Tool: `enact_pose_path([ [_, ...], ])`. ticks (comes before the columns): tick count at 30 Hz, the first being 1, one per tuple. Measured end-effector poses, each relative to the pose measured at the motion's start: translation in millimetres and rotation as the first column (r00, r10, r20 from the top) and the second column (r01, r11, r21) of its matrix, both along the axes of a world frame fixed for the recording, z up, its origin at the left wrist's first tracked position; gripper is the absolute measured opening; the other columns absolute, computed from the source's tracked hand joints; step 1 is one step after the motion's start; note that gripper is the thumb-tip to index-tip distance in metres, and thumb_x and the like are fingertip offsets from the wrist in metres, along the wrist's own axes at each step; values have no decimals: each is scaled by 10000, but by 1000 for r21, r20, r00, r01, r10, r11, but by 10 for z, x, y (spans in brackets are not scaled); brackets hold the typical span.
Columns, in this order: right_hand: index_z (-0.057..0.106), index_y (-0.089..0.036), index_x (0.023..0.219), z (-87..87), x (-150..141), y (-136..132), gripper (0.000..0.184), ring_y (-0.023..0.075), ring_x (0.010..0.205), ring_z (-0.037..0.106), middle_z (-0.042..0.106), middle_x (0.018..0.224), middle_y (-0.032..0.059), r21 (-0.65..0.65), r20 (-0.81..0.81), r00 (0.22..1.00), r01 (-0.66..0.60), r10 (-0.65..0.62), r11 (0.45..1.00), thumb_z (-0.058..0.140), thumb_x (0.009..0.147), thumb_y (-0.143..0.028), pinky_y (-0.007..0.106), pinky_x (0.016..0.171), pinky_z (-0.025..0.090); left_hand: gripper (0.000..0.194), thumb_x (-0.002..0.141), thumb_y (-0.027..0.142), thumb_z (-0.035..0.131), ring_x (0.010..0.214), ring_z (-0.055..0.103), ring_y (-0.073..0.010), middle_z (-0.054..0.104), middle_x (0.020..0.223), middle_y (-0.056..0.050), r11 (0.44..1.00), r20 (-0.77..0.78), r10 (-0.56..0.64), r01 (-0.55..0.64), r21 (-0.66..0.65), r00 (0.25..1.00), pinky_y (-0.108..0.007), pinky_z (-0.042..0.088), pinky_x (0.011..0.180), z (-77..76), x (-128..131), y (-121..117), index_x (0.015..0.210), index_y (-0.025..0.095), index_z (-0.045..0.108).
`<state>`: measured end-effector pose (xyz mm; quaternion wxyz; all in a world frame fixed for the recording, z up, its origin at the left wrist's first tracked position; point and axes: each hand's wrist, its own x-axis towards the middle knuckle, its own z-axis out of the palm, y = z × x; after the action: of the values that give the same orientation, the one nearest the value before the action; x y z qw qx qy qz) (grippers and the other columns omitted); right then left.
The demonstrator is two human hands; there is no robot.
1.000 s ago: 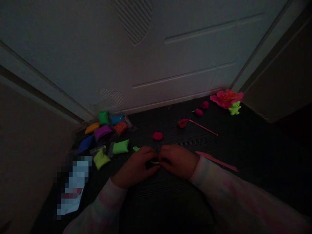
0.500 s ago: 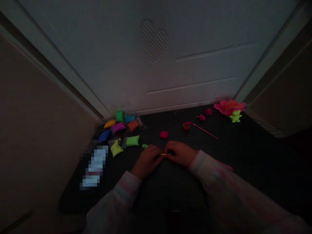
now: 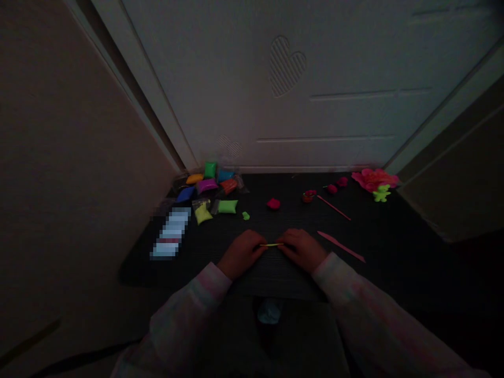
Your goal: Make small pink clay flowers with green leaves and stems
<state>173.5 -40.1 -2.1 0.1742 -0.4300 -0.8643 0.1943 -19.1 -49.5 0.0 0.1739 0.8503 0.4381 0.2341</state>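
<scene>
Between my two hands stretches a thin yellow-green strip of modelling clay (image 3: 271, 245). My left hand (image 3: 243, 254) pinches its left end, and my right hand (image 3: 303, 249) pinches the right end. Both hands are low over the dark table (image 3: 260, 273). Just beyond them lie a red lump of clay (image 3: 273, 203) and a small bit of green clay (image 3: 245, 216). To the right of my right hand rests a pink modelling knife (image 3: 340, 246).
Several bags of coloured clay (image 3: 207, 186) lie at the back left, near a blurred pale rectangle (image 3: 171, 233). Farther right are a tiny pot with red pieces (image 3: 309, 196), a thin pink stick (image 3: 334, 208), red balls (image 3: 332, 189), a pink flower (image 3: 374, 179) and a yellow-green bear figure (image 3: 381, 193).
My hands have moved apart, and more of the clay strip shows between them. The camera view has shifted, and the pink knife, partly covered before by my right arm, is now in full view.
</scene>
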Motion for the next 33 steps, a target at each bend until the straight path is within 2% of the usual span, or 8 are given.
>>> enact_pose_path([
  [8, 591, -170, 958, 42, 63, -210, 205, 159, 793, 581, 636, 840, 59, 58, 45, 998, 47, -49, 997, 462, 818, -247, 299, 716, 431, 194, 738, 124, 531, 908, 537, -159, 623, 914, -49, 1000, 87, -19, 21, -20, 996, -328, 454, 819, 50, -138, -41, 904, 177, 616],
  [11, 575, -157, 931, 73, 9, -81, 238, 145, 746, 580, 633, 812, 60, 92, 68, 993, 86, -92, 992, 385, 856, -280, 265, 663, 429, 275, 746, 97, 473, 964, 515, -176, 589, 997, -75, 990, 122, 115, -123, 64, 986, -363, 440, 846, 45, -192, 38, 983, 171, 590],
  [13, 576, -160, 840, 82, -87, 78, 285, 143, 698, 573, 631, 768, 58, 122, 104, 990, 87, -100, 989, 337, 873, -311, 258, 625, 410, 345, 753, 141, 485, 1029, 471, -218, 540, 1096, -103, 959, 55, 221, -227, 171, 974, -421, 404, 879, 37, -223, 146, 1091, 169, 542],
  [15, 576, -163, 756, 84, -222, 244, 325, 144, 655, 566, 630, 718, 55, 156, 158, 985, 41, -66, 987, 334, 870, -348, 257, 604, 381, 412, 751, 201, 518, 1071, 434, -257, 494, 1169, -116, 949, -85, 227, -201, 242, 970, -468, 365, 897, 25, -247, 282, 1162, 184, 495],
  [18, 588, -161, 693, 95, -440, 397, 342, 140, 608, 569, 643, 673, 55, 204, 249, 968, -92, 39, 975, 361, 858, -356, 255, 572, 345, 321, 803, 153, 438, 975, 480, -213, 563, 1024, -101, 965, -219, 114, -56, 257, 969, -393, 405, 853, 5, -248, 477, 1111, 156, 529],
  [20, 598, -163, 670, 102, -553, 399, 351, 139, 573, 574, 653, 646, 51, 233, 306, 945, -190, 114, 954, 370, 855, -353, 259, 549, 327, 309, 814, 124, 416, 935, 487, -190, 578, 974, -90, 961, -231, 80, -13, 277, 970, -342, 423, 831, -8, -208, 579, 1103, 134, 523],
  [25, 600, -191, 629, 83, -662, 247, 302, 131, 500, 570, 645, 560, 15, 240, 420, 867, -390, 267, 889, 404, 832, -299, 275, 517, 299, 344, 813, 117, 422, 941, 490, -192, 557, 1033, -96, 944, -171, 144, -83, 320, 975, -320, 429, 831, -27, -31, 751, 1152, 117, 475],
  [33, 594, -159, 671, 77, -688, 362, 315, 147, 508, 577, 653, 590, 61, 219, 442, 869, -346, 224, 912, 349, 850, -243, 299, 527, 260, 349, 814, 155, 433, 956, 476, -196, 544, 1021, -81, 971, -78, 170, -153, 184, 982, -325, 421, 845, -70, -14, 873, 1161, 129, 462],
])
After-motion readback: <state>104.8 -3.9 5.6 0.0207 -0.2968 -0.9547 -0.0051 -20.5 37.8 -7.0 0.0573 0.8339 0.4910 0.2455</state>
